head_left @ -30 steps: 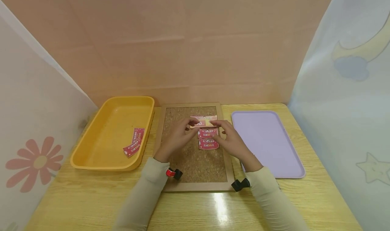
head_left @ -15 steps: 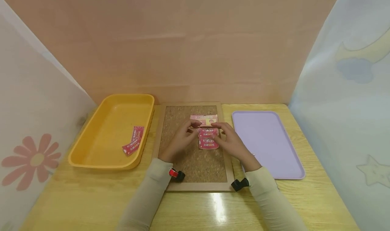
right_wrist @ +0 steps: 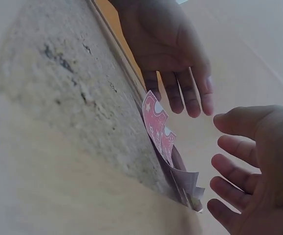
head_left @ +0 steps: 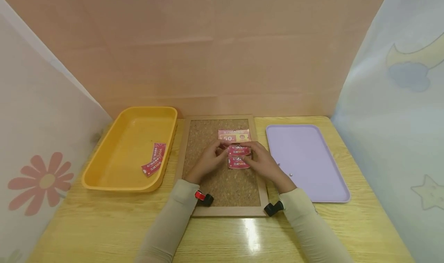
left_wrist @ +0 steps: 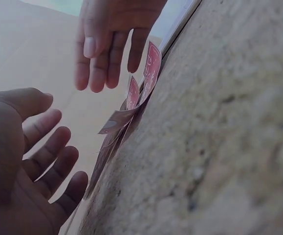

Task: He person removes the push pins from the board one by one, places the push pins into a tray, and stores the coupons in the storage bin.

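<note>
Three coupons are in a column on a framed cork board (head_left: 215, 193). The top coupon (head_left: 234, 135) is paler and reads 50; the middle coupon (head_left: 238, 151) and the bottom coupon (head_left: 239, 163) are red. My left hand (head_left: 209, 159) and right hand (head_left: 264, 163) hover on either side of the middle one, fingers loosely bent. In the left wrist view the left hand (left_wrist: 29, 171) stands apart from the curled-up coupon ends (left_wrist: 152, 68). Likewise, the right hand (right_wrist: 258, 166) in the right wrist view holds nothing.
A yellow tray (head_left: 111, 188) at left holds two red coupons (head_left: 155, 162). At right lies a lilac tray (head_left: 312, 161) with a small shiny piece (head_left: 290, 175) near its left edge. The wooden table (head_left: 222, 240) extends in front.
Both hands have come slightly nearer to me, from over the top coupon to beside the middle one. More of the top coupon now shows. The view has shifted a little.
</note>
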